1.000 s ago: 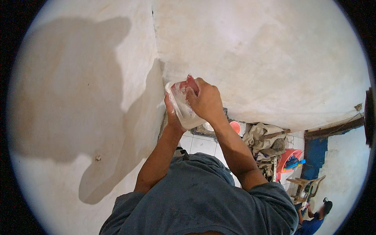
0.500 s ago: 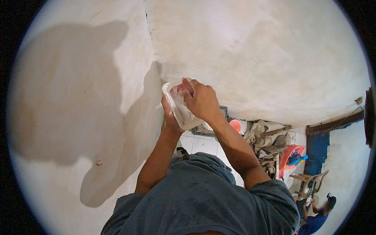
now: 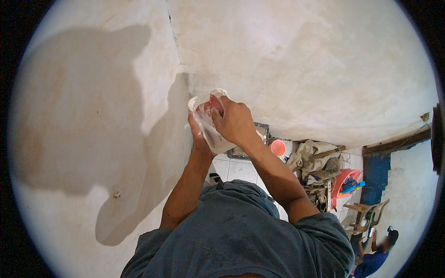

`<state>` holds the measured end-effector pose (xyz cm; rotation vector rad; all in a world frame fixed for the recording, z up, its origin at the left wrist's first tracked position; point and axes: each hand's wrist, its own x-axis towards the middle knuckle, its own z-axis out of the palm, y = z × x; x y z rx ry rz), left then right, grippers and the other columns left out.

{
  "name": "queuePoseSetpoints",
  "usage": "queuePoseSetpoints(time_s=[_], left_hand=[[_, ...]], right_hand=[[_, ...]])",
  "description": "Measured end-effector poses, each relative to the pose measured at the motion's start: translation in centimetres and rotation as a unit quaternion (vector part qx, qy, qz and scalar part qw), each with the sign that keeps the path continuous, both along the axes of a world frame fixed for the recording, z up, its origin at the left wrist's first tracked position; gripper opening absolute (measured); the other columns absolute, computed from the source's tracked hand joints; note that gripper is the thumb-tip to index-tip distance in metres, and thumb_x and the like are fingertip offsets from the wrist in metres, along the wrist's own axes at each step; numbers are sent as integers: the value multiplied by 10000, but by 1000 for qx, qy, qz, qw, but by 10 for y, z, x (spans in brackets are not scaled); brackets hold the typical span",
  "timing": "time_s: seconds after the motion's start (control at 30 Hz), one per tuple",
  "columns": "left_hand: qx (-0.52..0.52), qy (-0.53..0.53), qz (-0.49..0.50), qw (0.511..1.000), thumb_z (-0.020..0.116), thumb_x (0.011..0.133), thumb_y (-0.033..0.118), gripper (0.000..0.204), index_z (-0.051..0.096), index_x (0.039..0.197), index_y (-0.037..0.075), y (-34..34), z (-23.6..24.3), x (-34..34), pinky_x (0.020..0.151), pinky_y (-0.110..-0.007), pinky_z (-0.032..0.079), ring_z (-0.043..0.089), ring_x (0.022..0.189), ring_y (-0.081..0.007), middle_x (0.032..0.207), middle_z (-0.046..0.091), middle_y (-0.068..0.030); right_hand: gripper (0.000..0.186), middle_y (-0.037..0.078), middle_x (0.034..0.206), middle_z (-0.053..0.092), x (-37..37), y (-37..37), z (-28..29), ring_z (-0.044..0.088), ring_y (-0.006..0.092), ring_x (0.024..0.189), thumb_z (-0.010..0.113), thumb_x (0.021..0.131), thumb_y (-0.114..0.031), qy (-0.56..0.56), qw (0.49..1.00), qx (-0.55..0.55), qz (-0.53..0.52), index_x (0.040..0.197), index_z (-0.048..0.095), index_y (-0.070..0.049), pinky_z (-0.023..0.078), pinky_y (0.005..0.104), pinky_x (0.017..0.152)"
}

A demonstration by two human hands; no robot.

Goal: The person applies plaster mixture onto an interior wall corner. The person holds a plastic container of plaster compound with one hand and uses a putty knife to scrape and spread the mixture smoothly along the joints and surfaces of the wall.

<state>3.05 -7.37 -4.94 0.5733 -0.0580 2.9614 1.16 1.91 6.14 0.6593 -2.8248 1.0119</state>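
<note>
A white, see-through plastic tub point(image 3: 219, 145), smeared with white paste, is held tilted in front of the wall corner. My left hand point(image 3: 197, 135) grips it from the left and below, its fingers partly hidden behind the wall of the tub. Inside the tub's mouth, my right hand point(image 3: 237, 122) is closed on a red putty spreader point(image 3: 215, 100) coated with some paste. The fingers cover much of the spreader, and its edge lies against the tub's inner side.
Pale walls point(image 3: 296, 69) meet at the corner ahead. Below stand a black-rimmed tray point(image 3: 263, 127) and a pink cup point(image 3: 278, 148). To the right lie a crumpled cloth point(image 3: 306, 155), a pink basin point(image 3: 340, 187) and a wooden chair point(image 3: 364, 214). A person point(image 3: 378, 259) sits at far right.
Both my hands, with the tub and the spreader, have shifted slightly left. The seated person's hands have risen a little.
</note>
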Motion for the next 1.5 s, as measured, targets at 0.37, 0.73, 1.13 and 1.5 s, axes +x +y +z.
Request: queuePoseSetpoints(time_s=[0.37, 0.73, 1.13, 1.5], left_hand=[[-72, -118, 36, 990, 280, 879, 688, 769, 349, 1408, 134, 8, 19, 7, 1028, -442, 401, 467, 1235, -280, 1373, 446, -104], [-32, -87, 3, 996, 298, 880, 686, 777, 349, 1411, 121, 11, 20, 11, 1068, -449, 339, 430, 1265, -296, 1399, 427, -107], [-141, -155, 70, 975, 283, 879, 693, 788, 347, 1411, 114, 18, 31, 15, 1074, -459, 330, 416, 1279, -293, 1408, 415, -105], [-103, -129, 36, 986, 273, 897, 668, 754, 373, 1389, 105, 14, 27, 13, 1037, -466, 378, 460, 1237, -298, 1357, 461, -119]], right_hand=[[222, 263, 754, 609, -11, 13, -19, 601, 435, 715, 606, 787, -197, 47, 996, -69, 8, 805, 591, 24, 476, 463, 643], [218, 242, 690, 592, -25, 33, -8, 586, 419, 652, 602, 773, -191, 39, 997, -54, -39, 772, 587, 27, 461, 434, 592], [213, 246, 764, 620, -15, 27, 9, 608, 429, 734, 609, 775, -192, -31, 997, -29, -58, 817, 597, 17, 479, 463, 671], [223, 241, 734, 611, -24, 43, -6, 605, 419, 694, 598, 783, -207, -17, 996, -10, -91, 790, 607, 15, 476, 439, 635]])
